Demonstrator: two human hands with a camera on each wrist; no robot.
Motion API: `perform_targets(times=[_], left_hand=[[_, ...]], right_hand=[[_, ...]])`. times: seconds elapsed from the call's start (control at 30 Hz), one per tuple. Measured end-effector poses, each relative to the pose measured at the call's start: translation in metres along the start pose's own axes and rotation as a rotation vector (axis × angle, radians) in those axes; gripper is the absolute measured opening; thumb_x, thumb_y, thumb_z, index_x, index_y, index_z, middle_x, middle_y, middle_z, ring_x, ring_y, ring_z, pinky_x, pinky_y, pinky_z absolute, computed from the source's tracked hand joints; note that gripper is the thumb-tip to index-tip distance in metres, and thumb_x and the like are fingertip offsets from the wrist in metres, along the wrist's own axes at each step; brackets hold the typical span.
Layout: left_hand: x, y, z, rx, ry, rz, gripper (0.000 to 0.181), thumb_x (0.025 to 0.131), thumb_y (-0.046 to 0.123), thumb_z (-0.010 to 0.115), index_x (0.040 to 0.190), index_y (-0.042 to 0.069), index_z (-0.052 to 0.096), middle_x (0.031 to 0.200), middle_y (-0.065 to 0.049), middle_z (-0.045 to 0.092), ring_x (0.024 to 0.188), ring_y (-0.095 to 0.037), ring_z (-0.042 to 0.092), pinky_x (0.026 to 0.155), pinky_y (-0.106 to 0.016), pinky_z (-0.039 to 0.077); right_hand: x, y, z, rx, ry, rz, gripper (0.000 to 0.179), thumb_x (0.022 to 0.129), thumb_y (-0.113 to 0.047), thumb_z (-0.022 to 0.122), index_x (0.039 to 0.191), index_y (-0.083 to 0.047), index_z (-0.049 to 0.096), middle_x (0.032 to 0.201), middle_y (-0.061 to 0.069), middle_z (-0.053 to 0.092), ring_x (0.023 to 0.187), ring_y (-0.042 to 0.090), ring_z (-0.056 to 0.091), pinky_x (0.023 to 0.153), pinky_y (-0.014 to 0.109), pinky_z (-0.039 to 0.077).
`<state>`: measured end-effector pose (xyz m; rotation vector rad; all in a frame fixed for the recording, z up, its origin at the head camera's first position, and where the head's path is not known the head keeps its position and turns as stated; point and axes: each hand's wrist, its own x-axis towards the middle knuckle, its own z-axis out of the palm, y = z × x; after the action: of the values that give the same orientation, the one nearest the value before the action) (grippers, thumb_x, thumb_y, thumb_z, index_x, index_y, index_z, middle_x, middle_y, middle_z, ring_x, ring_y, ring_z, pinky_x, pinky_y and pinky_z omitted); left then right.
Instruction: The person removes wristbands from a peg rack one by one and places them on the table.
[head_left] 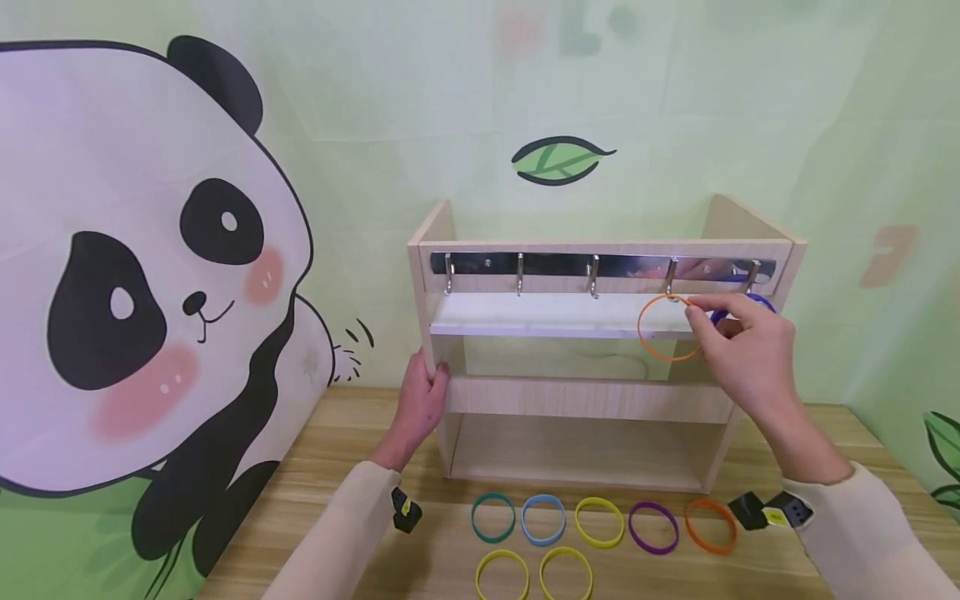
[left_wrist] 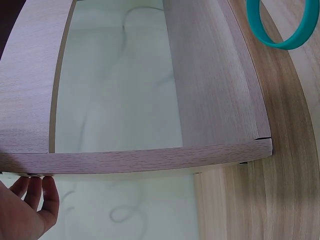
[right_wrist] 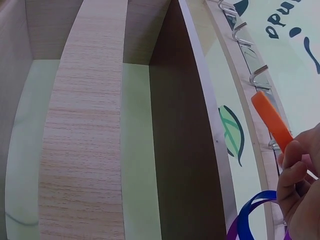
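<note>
My right hand [head_left: 753, 350] pinches an orange silicone wristband [right_wrist: 271, 120] between thumb and fingertips. The band's upper rim is right at the tip of the fourth hook [head_left: 671, 273] on the metal hook rail [head_left: 558, 265]. Behind that hand, a blue wristband [right_wrist: 243, 220] and a purple wristband [right_wrist: 232, 232] hang at the rail's right end, partly hidden. My left hand [head_left: 422, 400] grips the left side panel of the wooden shelf [head_left: 588, 398], its fingertips against the outer face in the left wrist view.
On the wooden table [head_left: 352, 433] before the shelf lie several wristbands, among them a teal wristband [left_wrist: 252, 22], a light blue wristband [head_left: 522, 521], a purple one and an orange wristband [head_left: 711, 550]. Several yellow ones lie there too. A panda-printed wall stands behind.
</note>
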<state>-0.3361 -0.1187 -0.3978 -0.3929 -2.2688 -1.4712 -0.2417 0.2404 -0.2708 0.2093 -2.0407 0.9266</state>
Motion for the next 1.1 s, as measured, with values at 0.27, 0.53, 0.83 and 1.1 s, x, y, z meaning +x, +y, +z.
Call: perform_targets(times=[0.27,0.53,0.83,1.1], left_hand=[[0.0,0.0,0.001,0.005,0.003,0.009,0.046,0.097,0.016,0.041,0.142,0.007,0.036,0.126,-0.015,0.046,0.116,-0.026,0.046,0.099,-0.05,0.04],[-0.001,0.0,0.001,-0.005,0.003,0.001,0.045,0.097,0.016,0.041,0.141,0.005,0.037,0.126,-0.016,0.046,0.116,-0.027,0.046,0.098,-0.051,0.04],[-0.002,0.003,0.0,-0.018,-0.002,-0.014,0.045,0.098,0.018,0.04,0.141,0.006,0.036,0.126,-0.016,0.045,0.117,-0.028,0.046,0.097,-0.052,0.041],[-0.002,0.003,0.0,-0.018,-0.01,-0.024,0.045,0.099,0.02,0.04,0.141,0.007,0.035,0.127,-0.015,0.044,0.117,-0.028,0.046,0.097,-0.053,0.041]], right_hand=[[-0.001,0.0,-0.002,0.006,0.001,0.007,0.017,0.085,-0.012,0.069,0.098,-0.002,0.073,0.079,0.006,0.061,0.052,0.003,0.048,0.041,0.011,0.04],[-0.003,-0.001,-0.005,0.03,-0.004,-0.024,0.016,0.085,-0.011,0.068,0.097,-0.001,0.072,0.077,0.004,0.06,0.052,0.004,0.048,0.043,0.012,0.04],[-0.012,0.001,-0.003,0.032,0.02,-0.224,0.013,0.078,0.001,0.072,0.091,-0.001,0.073,0.063,0.005,0.055,0.049,0.001,0.041,0.041,0.012,0.033],[-0.025,0.003,-0.002,0.056,-0.028,-0.297,0.017,0.074,0.008,0.072,0.089,-0.002,0.073,0.058,-0.001,0.051,0.046,0.002,0.037,0.039,0.014,0.032]])
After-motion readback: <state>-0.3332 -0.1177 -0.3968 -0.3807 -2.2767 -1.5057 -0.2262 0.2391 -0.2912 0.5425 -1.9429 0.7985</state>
